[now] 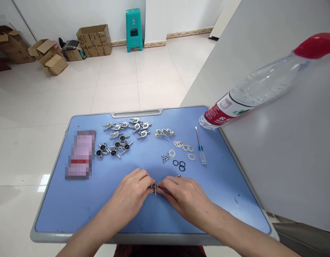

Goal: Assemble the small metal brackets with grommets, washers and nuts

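Near the front of the blue table, my left hand [135,189] and my right hand [183,192] meet with bent fingers. Between their fingertips is a small metal fitting [155,188] with a thin stem pointing toward me; the fingers hide most of it. Just beyond my right hand lie black rubber rings [182,166], a cluster of tiny screws [165,157] and flat metal gaskets [188,148]. A screwdriver [201,151] with a clear and blue handle rests farther right. A small gold-coloured ring [178,175] shows by my right hand's knuckles.
Several similar metal fittings [136,127] lie at the back, others with black discs [117,144] nearer. Small metal levers [165,133] sit beside them. A blurred pinkish rectangle [81,151] is at left. A water bottle [229,103] stands back right by a grey panel [293,142].
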Motion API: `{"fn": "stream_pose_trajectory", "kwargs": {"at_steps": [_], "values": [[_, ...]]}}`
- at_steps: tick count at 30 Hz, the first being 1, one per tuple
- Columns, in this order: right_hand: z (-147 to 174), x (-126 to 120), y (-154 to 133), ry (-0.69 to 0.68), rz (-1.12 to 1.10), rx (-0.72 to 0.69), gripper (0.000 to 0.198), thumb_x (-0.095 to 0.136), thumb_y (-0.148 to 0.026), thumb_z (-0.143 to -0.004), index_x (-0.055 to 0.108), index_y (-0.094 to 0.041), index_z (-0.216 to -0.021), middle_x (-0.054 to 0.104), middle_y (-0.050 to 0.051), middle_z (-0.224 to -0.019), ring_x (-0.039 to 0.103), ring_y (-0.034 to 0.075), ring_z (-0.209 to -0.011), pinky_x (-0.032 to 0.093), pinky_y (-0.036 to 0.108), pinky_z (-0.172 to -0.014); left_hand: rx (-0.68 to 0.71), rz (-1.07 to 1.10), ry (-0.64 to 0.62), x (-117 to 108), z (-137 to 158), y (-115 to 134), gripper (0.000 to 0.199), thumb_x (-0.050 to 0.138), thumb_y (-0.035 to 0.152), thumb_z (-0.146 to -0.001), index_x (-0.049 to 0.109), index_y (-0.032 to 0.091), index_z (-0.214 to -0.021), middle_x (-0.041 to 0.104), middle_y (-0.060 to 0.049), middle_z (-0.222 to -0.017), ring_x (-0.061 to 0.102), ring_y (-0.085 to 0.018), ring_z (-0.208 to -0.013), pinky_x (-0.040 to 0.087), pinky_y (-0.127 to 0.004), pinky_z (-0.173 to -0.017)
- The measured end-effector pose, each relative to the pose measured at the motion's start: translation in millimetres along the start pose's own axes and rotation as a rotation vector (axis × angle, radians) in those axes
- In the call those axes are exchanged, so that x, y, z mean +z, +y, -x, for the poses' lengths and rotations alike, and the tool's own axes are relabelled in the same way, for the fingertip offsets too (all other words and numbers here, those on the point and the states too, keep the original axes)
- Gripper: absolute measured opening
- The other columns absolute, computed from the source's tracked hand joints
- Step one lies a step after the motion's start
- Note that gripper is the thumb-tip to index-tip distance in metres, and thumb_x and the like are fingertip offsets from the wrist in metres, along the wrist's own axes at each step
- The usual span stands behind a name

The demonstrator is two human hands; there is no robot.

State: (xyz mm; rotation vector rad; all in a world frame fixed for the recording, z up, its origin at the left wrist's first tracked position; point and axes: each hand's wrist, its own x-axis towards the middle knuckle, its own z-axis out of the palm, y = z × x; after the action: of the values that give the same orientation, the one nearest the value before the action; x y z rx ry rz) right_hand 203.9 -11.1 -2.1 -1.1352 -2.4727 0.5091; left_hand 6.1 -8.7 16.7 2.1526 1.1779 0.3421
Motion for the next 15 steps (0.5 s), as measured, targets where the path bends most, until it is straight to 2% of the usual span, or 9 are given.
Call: {"fn": "stream_pose_trajectory", "kwargs": {"at_steps": [7,15], "values": [[-0.9,1.2,-0.8,0.072,0.026,-0.048,0.037,0.035,-0.015,-0.099,0.052,-0.019,-0.067,0.054,-0.002,-0.056,0.044,0.01,-0.045,0.026,0.024,-0.047,-0.033,0.08,-0.004,-1.0,-1.8,-2.2,0.014,0.054,0.006,-0.091,0.06,0.018,-0.088,0.056,0.001,-0.087,0.053,-0.015,-0.082,0.042,-0.026,-0.069],[1.5,3.1,-0.4,0.09,0.031,-0.05,0.035,0.035,-0.013,-0.098,0.054,-0.018,-0.069,0.055,-0.002,-0.058,0.044,0.01,-0.047,0.025,0.025,-0.048,-0.047,0.058,-0.019,-4.0,-3.3,-1.7,0.019,0.058,0.003,-0.086,0.063,0.019,-0.093,0.056,-0.001,-0.098,0.056,-0.015,-0.087,0.044,-0.026,-0.072]]}}
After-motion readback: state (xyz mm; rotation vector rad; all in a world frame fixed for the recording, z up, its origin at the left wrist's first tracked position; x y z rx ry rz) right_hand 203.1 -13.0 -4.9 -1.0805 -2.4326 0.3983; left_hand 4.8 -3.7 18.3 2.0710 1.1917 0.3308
